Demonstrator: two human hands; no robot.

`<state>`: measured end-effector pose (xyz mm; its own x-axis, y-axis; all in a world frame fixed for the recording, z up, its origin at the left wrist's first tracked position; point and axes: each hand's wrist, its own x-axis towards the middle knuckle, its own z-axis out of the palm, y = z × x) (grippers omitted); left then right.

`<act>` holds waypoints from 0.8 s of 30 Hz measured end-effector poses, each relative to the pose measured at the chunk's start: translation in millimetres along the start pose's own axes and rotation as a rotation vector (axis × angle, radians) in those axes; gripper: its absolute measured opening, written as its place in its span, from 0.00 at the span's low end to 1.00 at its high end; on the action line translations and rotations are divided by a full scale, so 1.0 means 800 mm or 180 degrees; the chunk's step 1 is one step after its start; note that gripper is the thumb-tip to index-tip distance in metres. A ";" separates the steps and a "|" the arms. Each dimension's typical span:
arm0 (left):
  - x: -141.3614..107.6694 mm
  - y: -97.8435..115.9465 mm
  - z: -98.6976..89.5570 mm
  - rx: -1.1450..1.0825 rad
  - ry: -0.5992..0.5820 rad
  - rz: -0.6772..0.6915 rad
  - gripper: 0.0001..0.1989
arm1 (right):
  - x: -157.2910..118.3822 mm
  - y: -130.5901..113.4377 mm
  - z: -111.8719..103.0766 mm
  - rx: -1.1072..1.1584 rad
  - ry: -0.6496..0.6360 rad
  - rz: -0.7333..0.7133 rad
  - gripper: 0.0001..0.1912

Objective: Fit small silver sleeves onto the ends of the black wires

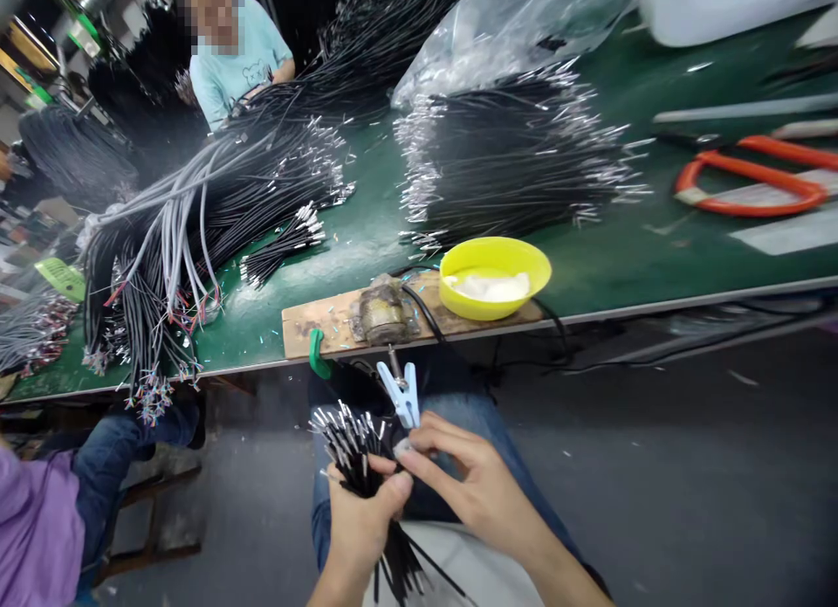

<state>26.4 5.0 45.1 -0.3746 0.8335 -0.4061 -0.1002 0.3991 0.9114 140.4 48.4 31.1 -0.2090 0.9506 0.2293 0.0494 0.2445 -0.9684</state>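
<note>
My left hand (367,511) is wrapped round a bundle of black cables (350,454), their silvery ends fanned out at the top. Beside it, my right hand (458,476) has its fingertips pressed together near a light blue clothespin (402,397) and a small whitish piece (401,448); what exactly it grips is too small to tell. The clothespin hangs at the shaft of a small motor (383,314), which is fixed on a wooden board (301,327) at the table edge. A yellow bowl (494,306) with white material stands on the board's right part.
On the green table (608,275) lie a wide stack of black cables (504,162), grey and black cable bundles (176,214), orange-handled scissors (752,183) and a plastic bag (504,31). A person (239,57) sits across; another's purple sleeve (39,520) is at left.
</note>
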 end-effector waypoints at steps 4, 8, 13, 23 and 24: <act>-0.001 -0.005 0.001 -0.0302 -0.0004 -0.0102 0.21 | -0.002 0.006 0.005 0.0041 0.0023 0.0115 0.17; 0.002 -0.013 -0.002 -0.0601 -0.0270 -0.0389 0.23 | -0.003 0.008 0.009 0.0031 0.0012 0.0061 0.18; 0.004 -0.020 -0.003 -0.0672 -0.0498 -0.0649 0.24 | -0.006 0.009 0.015 -0.0086 0.0207 -0.0103 0.18; 0.006 -0.025 0.004 -0.0905 -0.0303 -0.0597 0.24 | -0.007 0.007 0.025 -0.0053 0.0760 -0.0428 0.13; 0.005 -0.024 0.005 -0.1000 -0.0336 -0.0592 0.25 | -0.007 0.006 0.025 0.0049 0.0745 -0.0382 0.13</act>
<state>30.4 2.0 25.4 -0.2281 0.7992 -0.5561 -0.4413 0.4243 0.7907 122.6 40.3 23.3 0.0192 0.9338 0.3574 0.0227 0.3570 -0.9338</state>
